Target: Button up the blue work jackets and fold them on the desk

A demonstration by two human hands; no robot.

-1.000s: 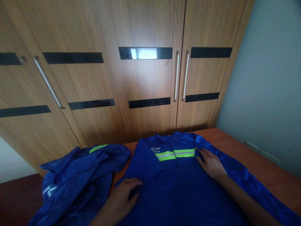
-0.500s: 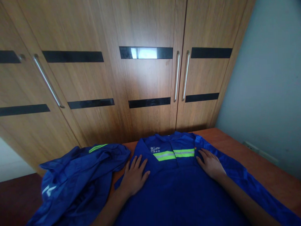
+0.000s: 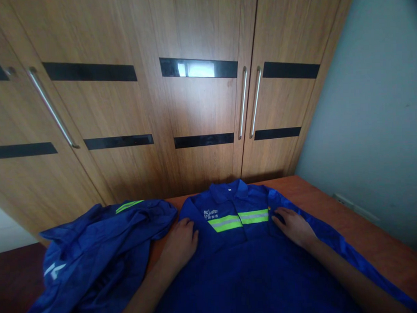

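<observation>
A reddish-brown tabletop [image 3: 333, 211] stood against a tall wood-grain wardrobe [image 3: 200, 106] with dark inset strips and long metal handles [image 3: 243, 103]; a pale blue-grey wall [image 3: 371, 123] rose at the right, and one glossy strip reflected bright light. A blue work jacket [image 3: 250, 269] lay front up on the tabletop, centred before the person, its collar towards the wardrobe and a yellow-green and silver band [image 3: 253, 218] across its chest. A second blue garment [image 3: 105, 251] lay rumpled to its left. White printing [image 3: 210, 214], a logo with small characters, sat above the band, too small to read surely; a tiny pale label [image 3: 229, 189] showed inside the collar. The left hand [image 3: 181, 239] touched the jacket's left shoulder edge, fingers bent; whether it gripped cloth could not be told. The right hand [image 3: 295, 226] rested near the opposite sleeve, partly spread, thumb apart from its gently bent fingers.
</observation>
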